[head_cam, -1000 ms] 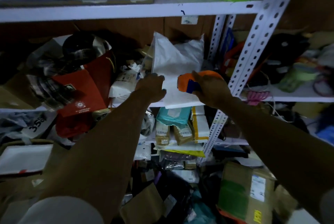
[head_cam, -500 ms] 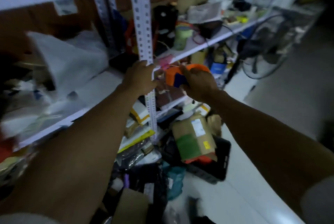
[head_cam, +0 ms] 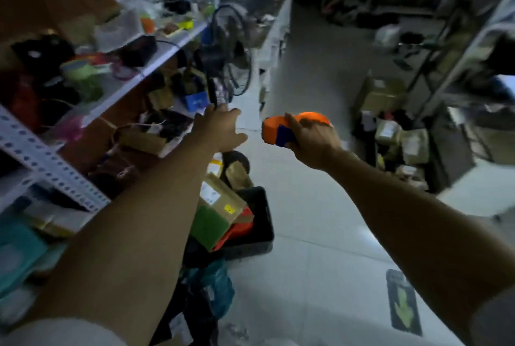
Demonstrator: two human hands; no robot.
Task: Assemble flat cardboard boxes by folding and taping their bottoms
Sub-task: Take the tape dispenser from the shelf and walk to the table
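A strip of bare tiled floor [head_cam: 306, 206] ran down the middle of the aisle, open ahead of both raised hands. On the left, a white shelf [head_cam: 156, 64] piled with clutter jutted toward the aisle, its perforated upright [head_cam: 53, 170] close beside the left forearm. Below it, a black crate [head_cam: 259, 223] stuffed with a cardboard parcel [head_cam: 223, 203] narrowed the floor. A standing fan [head_cam: 234, 50] blocked the left side further on. On the right, stacked cardboard boxes [head_cam: 395, 133] and a metal rack [head_cam: 451, 66] hemmed the passage.
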